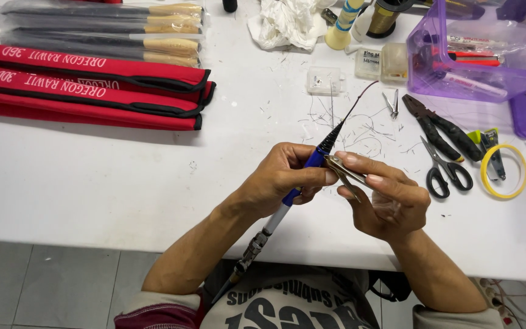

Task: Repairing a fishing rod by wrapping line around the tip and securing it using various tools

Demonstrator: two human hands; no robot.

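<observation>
**Bench entry: rod held across both hands, clippers at the wrap**

Landmark for all places: the fishing rod (312, 163), the thing in hand. We go left to right.

1. Red cloth rod sleeves (86, 85), far left of the rod and well apart from it, with bagged cork-handled rods (105, 30) beyond them at the table's far edge.
2. White table (92, 176), bare between the sleeves and the rod.
3. Left hand (278, 176), closed around the rod's blue section, thumb and fingers wrapped tight.
4. The rod itself. We log its long axis as a diagonal: butt end low near our lap, tip rising away and to the right over the table. The dark thread-wrapped part sits just beyond the left hand.
5. Metal clippers (343, 172), touching the rod just right of the left hand's grip.
6. Right hand (385, 198), partly closed, pinching the clippers between thumb and forefinger. Both hands meet at the rod; the left one carries it.
7. Thread clippings (360, 131), scattered on the table under the rod's tip.
8. Right of the rod, apart: black pliers (442, 125), black scissors (448, 170), a yellow tape ring (504, 171), and a purple plastic tray (476, 55) farther back.
</observation>
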